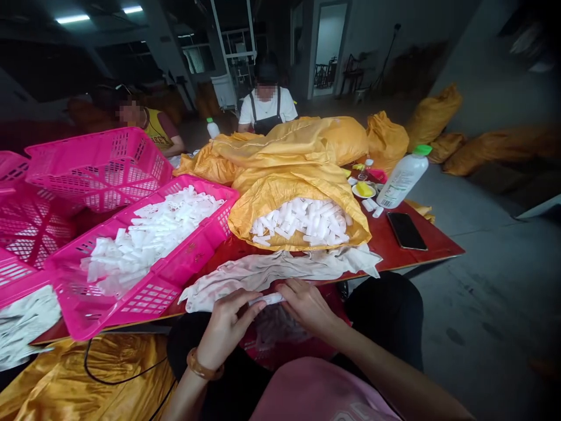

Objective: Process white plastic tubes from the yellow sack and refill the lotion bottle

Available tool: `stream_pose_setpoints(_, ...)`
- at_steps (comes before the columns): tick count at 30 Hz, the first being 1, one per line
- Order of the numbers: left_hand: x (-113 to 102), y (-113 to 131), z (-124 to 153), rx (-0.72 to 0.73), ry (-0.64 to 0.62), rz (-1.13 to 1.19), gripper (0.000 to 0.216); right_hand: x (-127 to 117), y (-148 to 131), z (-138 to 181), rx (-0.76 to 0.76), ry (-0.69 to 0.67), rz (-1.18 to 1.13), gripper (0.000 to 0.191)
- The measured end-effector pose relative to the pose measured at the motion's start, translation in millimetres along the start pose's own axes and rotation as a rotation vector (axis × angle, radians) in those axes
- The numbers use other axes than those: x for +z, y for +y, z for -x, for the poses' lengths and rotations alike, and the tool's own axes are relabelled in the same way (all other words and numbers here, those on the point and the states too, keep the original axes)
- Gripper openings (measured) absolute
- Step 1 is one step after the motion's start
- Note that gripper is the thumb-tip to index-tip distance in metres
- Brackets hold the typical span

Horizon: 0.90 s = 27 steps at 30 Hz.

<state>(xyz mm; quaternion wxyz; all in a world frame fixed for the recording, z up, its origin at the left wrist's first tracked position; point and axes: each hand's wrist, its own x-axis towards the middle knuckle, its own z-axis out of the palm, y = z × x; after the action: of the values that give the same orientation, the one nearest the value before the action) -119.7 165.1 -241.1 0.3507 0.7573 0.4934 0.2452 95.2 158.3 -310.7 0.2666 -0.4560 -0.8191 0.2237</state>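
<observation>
left hand [228, 330] and right hand [307, 307] grip a white plastic tube [267, 299] just off the red tabletop's near edge [412, 263]

One white tube [266, 299] is held between the left hand [228, 327] and the right hand [307, 307]; five pink plastic crates [99, 169] are counted (those leftmost cut off by the frame), plus two white bottles [403, 178] and two seated co-workers [267, 102].
</observation>
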Motion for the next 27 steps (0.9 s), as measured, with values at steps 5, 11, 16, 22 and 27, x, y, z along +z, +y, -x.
stream_pose_setpoints(5, 13, -5, -9, -0.108, 0.013, 0.151, 0.029, 4, -8, -4, 0.007, -0.011, -0.24, 0.019)
stream_pose_setpoints(11, 14, -8, -4, -0.08, 0.109, 0.369, 0.025, -21, -16, -7, 0.161, -0.239, -0.961, 0.033)
stream_pose_setpoints(16, 11, -7, -5, -0.083, 0.089, 0.325, 0.027, -19, -15, -10, 0.284, -0.365, -1.243, 0.037)
stream_pose_setpoints(22, 19, -9, -5, -0.193, 0.07, 0.288, 0.031, -4, -13, -6, 0.128, -0.08, -0.606, 0.024)
stream_pose_setpoints(27, 35, -15, 0, -0.282, 0.103, 0.38, 0.036, 4, -7, 2, 0.139, -0.127, -0.575, 0.026)
